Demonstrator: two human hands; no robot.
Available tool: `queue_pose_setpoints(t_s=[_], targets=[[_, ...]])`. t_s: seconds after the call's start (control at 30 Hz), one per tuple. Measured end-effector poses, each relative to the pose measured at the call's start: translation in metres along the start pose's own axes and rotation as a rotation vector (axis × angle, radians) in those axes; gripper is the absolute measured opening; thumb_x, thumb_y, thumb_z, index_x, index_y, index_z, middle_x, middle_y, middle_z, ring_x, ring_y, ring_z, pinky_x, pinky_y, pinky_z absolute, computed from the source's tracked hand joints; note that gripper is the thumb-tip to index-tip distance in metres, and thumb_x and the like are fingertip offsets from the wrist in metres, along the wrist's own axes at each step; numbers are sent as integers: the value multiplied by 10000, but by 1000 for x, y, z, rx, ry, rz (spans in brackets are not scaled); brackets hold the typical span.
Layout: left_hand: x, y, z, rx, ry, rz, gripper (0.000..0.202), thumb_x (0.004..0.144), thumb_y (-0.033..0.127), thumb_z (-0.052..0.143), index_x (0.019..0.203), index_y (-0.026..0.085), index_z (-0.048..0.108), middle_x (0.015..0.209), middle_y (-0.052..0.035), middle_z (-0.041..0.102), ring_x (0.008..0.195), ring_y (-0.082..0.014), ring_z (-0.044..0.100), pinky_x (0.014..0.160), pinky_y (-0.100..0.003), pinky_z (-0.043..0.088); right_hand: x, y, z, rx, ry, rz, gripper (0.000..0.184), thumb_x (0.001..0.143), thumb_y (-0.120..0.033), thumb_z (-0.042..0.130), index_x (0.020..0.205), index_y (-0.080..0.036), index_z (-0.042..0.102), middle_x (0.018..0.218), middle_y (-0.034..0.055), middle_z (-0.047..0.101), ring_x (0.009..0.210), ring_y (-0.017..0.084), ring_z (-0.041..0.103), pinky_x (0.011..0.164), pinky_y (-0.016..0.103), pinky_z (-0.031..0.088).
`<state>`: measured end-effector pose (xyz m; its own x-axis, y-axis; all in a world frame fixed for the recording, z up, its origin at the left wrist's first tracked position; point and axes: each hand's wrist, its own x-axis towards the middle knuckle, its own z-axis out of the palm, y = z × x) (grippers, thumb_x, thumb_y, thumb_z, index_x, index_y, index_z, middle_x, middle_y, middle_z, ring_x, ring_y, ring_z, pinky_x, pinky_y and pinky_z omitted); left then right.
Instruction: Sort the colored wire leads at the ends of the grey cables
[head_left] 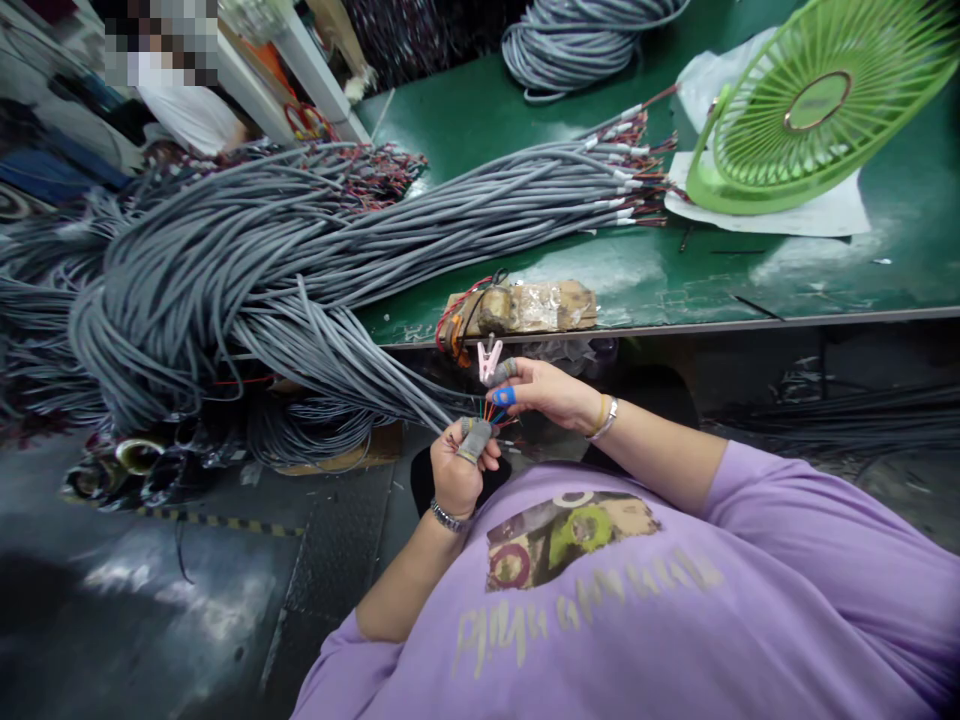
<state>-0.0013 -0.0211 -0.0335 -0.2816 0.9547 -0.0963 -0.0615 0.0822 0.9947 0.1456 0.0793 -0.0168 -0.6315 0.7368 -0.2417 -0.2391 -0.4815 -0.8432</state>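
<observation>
My left hand [459, 465], a grey cover on its thumb, is closed around the end of a grey cable [431, 412]. Thin coloured wires [491, 412] fan out of that end between my two hands. My right hand [551, 393] is pinched at the tips of these wires, with blue tape on one digit and a grey cover on another; the exact contact is partly hidden. Just beyond its fingertips is a pink clip [489, 358], in front of a wooden block [551, 305] with red and black leads at the bench edge.
A large bundle of grey cables [180, 250] drapes over the green bench [810, 275], stripped ends towards the right. A green fan [817, 105] stands on white paper at the right. Coiled cable [585, 45] lies at the back. A person in white [187, 105] is at upper left.
</observation>
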Motion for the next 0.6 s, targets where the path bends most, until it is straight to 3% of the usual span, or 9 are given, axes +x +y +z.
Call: queue_pose_setpoints(t_s=[0.33, 0.47, 0.6], targets=[[3, -2, 1, 143, -34, -19, 353, 814, 421, 628, 581, 158, 589, 464, 3, 577, 358, -65, 462, 375, -178, 324, -1, 8, -3, -166, -55, -270, 307, 611, -154, 710, 856, -171, 526, 740, -22, 593, 673, 96, 552, 677, 250, 479], [3, -3, 1, 153, -30, -31, 341, 811, 409, 629, 582, 160, 588, 466, 5, 580, 360, -64, 461, 376, -175, 318, -4, 12, -5, -334, -24, -395, 223, 675, -176, 657, 865, -180, 540, 784, 3, 596, 736, 133, 563, 741, 299, 485], [4, -3, -1, 172, -26, -30, 339, 813, 401, 624, 580, 157, 587, 468, 4, 584, 361, -64, 470, 381, -176, 319, -11, 13, -6, -637, 21, -627, 121, 725, -175, 645, 839, -192, 608, 841, 38, 617, 846, 182, 555, 843, 354, 462]])
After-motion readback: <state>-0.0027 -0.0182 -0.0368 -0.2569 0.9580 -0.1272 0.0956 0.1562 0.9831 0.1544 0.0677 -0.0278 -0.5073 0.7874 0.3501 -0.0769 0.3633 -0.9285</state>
